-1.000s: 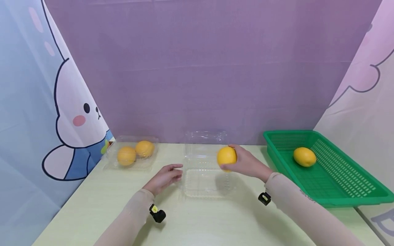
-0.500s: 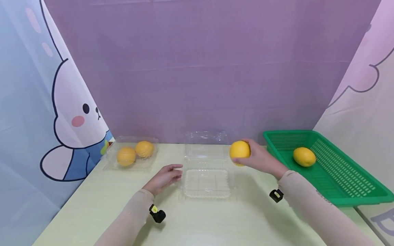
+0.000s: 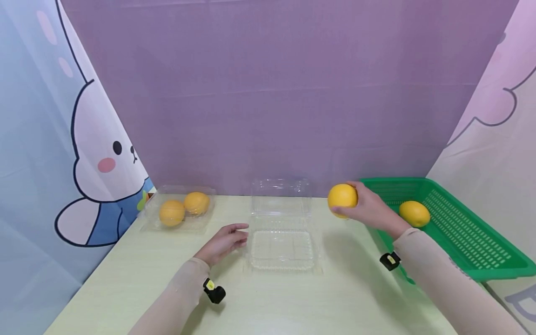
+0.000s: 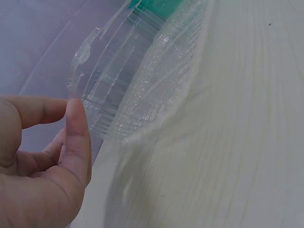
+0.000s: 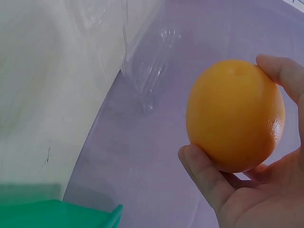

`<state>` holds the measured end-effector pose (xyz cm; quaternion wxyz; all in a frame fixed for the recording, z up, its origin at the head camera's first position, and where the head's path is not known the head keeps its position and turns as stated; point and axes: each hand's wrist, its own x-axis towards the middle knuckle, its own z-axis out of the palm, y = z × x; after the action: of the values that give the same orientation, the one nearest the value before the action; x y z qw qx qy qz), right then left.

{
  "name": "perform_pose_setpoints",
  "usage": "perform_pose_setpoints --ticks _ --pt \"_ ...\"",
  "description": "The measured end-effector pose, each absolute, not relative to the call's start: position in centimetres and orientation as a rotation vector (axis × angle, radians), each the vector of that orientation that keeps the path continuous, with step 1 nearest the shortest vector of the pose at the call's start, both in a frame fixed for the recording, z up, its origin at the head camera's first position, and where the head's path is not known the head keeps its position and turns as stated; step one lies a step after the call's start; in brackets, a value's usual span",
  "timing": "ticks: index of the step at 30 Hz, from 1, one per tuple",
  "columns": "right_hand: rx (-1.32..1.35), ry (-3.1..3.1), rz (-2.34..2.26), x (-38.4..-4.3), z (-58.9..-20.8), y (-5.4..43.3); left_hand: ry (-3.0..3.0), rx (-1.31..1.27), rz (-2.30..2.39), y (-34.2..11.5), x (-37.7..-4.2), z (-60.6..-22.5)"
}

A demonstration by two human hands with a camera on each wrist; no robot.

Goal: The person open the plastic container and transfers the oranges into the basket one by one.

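Note:
An orange (image 3: 342, 201) is held up in my right hand (image 3: 372, 209), thumb and fingers around its sides, above the table between the clear container and the green basket. The right wrist view shows the orange (image 5: 235, 115) close, with fingertips on its skin. My left hand (image 3: 224, 242) is at the left edge of an open clear plastic clamshell container (image 3: 282, 249), fingers loosely bent. In the left wrist view its thumb and fingertips overlap the corner of the container (image 4: 156, 80). The container's lid (image 3: 280, 200) stands raised at the back, and its tray holds no fruit.
A clear clamshell (image 3: 203, 225) with two oranges (image 3: 171, 213) inside stands at the back left. On the right, a green plastic basket (image 3: 469, 253) holds a lemon (image 3: 414, 214). A purple cloth (image 3: 272, 93) hangs behind the pale table (image 3: 268, 302).
My right hand has carried the orange to the right and slightly up, away from over the clear container and nearer the green basket. The left hand has stayed where it was.

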<state>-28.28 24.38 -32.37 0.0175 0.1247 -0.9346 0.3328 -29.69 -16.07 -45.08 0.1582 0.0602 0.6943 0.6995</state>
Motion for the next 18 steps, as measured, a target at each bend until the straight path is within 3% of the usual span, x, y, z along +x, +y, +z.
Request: perform_pose_setpoints --ticks 18 --pt "0.29 -2.916 0.914 -28.6 -31.0 27.8 1.994 0.163 2.001 -16.0 -29.6 -45.1"
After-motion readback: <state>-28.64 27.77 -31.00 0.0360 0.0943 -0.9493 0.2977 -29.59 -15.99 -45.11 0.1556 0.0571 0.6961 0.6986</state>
